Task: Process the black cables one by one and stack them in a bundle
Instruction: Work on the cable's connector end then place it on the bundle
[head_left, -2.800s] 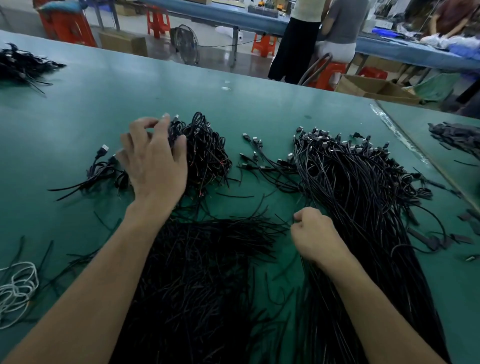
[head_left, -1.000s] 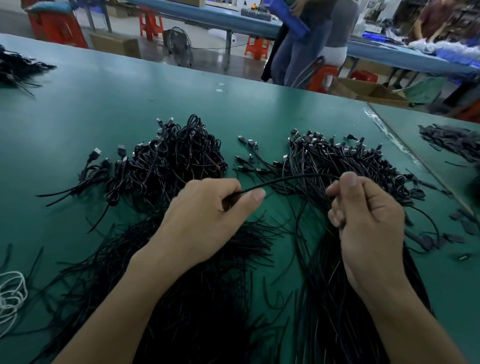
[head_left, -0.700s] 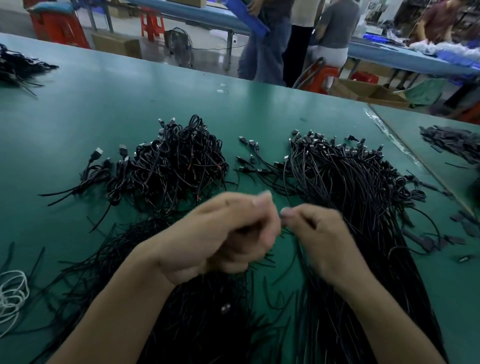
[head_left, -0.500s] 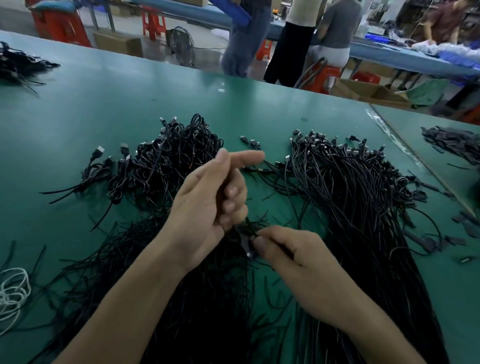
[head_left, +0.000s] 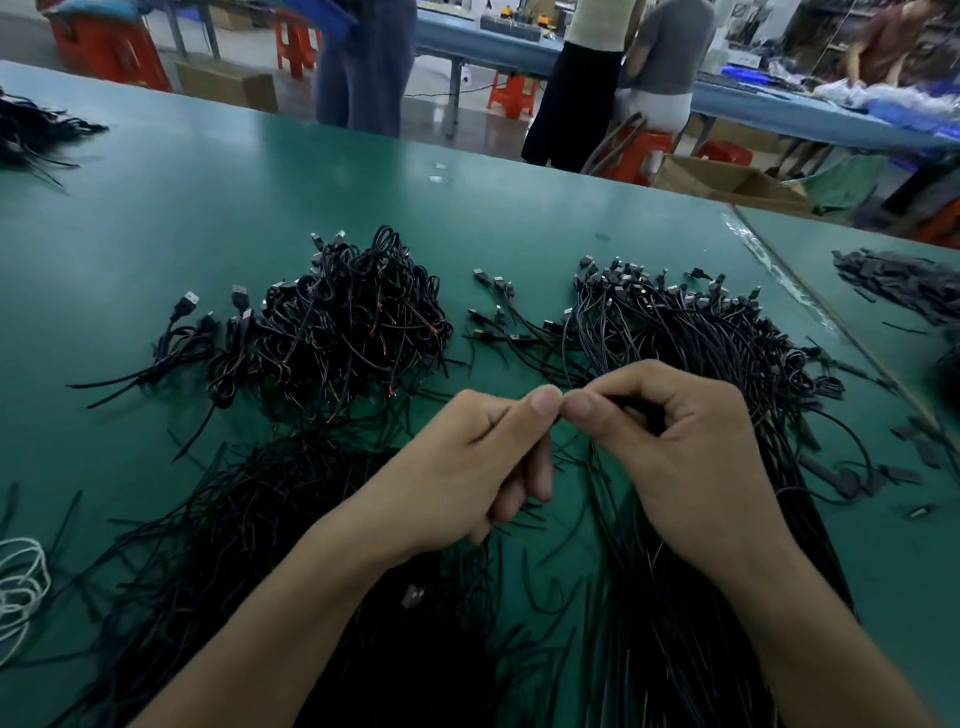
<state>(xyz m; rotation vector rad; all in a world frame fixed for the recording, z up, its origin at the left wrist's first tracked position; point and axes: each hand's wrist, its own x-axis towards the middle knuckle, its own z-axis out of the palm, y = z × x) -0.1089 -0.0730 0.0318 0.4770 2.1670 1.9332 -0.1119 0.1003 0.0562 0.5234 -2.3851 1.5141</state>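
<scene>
Both hands (head_left: 467, 467) (head_left: 691, 457) pinch a largely hidden cable (head_left: 636, 413)

Black cables (head_left: 353, 322) glossy plastic; green table (head_left: 208, 208) smooth, matt.

views: just the one, a wide-angle head cam
spot: on the person's head, above the near edge of the green table (head_left: 208, 218)
facing: forward and down, looking across the table toward the far aisle
closeness: pretty tight on the left hand (head_left: 467, 467) and right hand (head_left: 691, 457), forearms coming in from the bottom edge
framing: hands about dead centre, black cable piles (head_left: 353, 322) just past them
</scene>
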